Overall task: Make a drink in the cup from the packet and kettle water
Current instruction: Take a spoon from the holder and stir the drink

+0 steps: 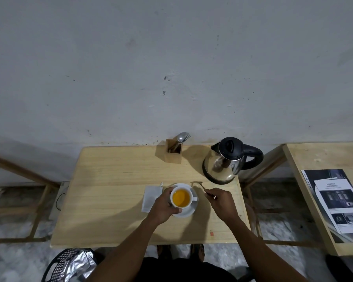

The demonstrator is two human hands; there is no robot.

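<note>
A white cup (181, 197) full of orange liquid stands on a white saucer (189, 210) near the middle of the wooden table (114, 200). My left hand (164, 207) wraps around the cup's left side. My right hand (220, 202) pinches the handle of a small spoon (199, 185), whose bowl hovers just right of the cup, outside it. A steel kettle (224, 161) with a black lid and handle stands at the table's back right. A white packet or napkin (150, 198) lies flat to the left of the saucer.
A wooden cutlery holder (173, 151) with a spoon and fork stands at the back by the wall. A second table (306, 159) on the right carries printed leaflets (338, 202). A black basket (57, 267) with silver foil wrappers (80, 265) sits on the floor at lower left.
</note>
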